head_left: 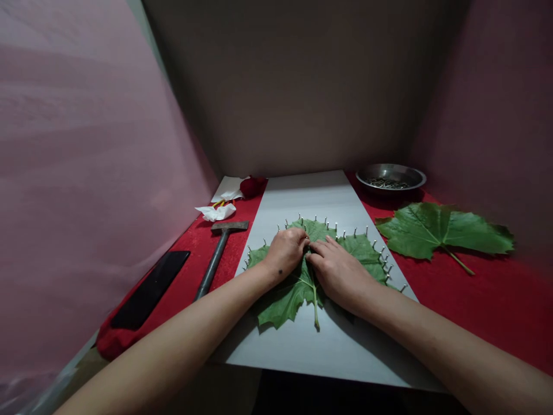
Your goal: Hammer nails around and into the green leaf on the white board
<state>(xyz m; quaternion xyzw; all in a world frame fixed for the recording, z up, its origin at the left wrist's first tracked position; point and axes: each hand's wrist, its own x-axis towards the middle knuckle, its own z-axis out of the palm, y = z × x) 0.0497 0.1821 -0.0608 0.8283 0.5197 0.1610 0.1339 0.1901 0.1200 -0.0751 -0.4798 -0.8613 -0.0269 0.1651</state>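
Note:
A large green leaf (287,300) lies on a pale board (309,193), its stem pointing toward me. Several upright nails (367,230) stand around its far and side edges. My left hand (288,251) is closed over the middle of the leaf, fingertips pinched together; whatever is between them is too small to name. Close beside it, my right hand (337,268) rests on the leaf with its fingers spread, the fingertips near those of my left hand.
On the red cloth at left lie a hammer (215,262), a black phone (151,288), white tissue (218,212) and a red object (250,187). A metal bowl (412,177) of nails and another leaf (421,230) are at right.

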